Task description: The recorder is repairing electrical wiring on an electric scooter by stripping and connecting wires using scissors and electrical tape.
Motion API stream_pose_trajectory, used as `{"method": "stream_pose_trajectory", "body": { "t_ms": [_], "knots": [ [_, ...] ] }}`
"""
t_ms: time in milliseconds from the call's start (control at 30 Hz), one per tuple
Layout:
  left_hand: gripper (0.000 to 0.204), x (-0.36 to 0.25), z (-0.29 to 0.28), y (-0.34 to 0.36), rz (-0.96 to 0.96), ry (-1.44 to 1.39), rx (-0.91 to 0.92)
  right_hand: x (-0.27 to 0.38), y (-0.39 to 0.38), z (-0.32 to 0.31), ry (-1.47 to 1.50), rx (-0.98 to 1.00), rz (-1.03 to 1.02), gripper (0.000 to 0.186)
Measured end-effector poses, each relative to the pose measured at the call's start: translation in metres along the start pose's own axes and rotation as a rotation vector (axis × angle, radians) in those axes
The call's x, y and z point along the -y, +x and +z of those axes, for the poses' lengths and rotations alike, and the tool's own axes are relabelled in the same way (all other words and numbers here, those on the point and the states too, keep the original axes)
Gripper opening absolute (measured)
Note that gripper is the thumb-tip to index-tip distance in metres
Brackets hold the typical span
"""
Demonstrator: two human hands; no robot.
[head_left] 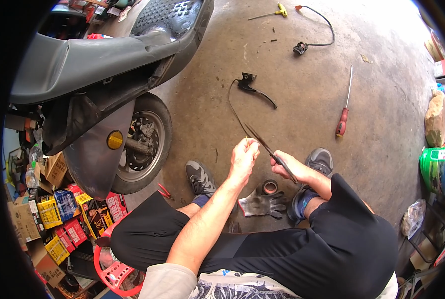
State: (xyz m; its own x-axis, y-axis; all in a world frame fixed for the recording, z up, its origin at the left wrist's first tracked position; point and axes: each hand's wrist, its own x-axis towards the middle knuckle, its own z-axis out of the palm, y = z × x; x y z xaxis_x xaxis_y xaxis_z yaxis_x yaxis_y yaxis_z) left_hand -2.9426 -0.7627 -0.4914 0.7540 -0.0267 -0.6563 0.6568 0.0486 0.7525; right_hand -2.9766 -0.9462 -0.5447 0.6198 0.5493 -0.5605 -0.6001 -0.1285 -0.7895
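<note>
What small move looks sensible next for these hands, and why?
Probably ease the dark tool in the right hand onto the wire while the left hand steadies it: the tool's tips lie close to the left hand, which pinches the wire leading from the black lever.

And cable (234,111) end's lost at L hand (242,158); R hand (298,165) part-masks dark tool (264,143); scooter (108,60) cut off up top; floor bits (273,40) too tiny to ID!

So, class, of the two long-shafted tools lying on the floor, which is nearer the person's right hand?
The red-handled screwdriver, at the right, is nearer the right hand; the yellow-handled tool lies much farther off, near the top edge.
</note>
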Motion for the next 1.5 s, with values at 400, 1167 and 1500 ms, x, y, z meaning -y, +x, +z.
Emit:
{"method": "stream_pose_trajectory", "body": {
  "t_ms": [400, 1167, 1500],
  "knots": [
    [0.015, 0.000, -0.002, 0.002, 0.017, -0.005, -0.010, 0.005, -0.007, -0.002, -0.181, -0.069, -0.013, 0.033],
    [0.019, 0.004, -0.001, 0.007, 0.084, 0.182, -0.048, 0.009, -0.006, -0.002, -0.513, -0.254, -0.218, 0.026],
    [0.021, 0.005, 0.000, 0.005, 0.081, 0.171, -0.046, 0.005, -0.006, -0.002, -0.510, -0.250, -0.189, 0.030]
  ]
}}
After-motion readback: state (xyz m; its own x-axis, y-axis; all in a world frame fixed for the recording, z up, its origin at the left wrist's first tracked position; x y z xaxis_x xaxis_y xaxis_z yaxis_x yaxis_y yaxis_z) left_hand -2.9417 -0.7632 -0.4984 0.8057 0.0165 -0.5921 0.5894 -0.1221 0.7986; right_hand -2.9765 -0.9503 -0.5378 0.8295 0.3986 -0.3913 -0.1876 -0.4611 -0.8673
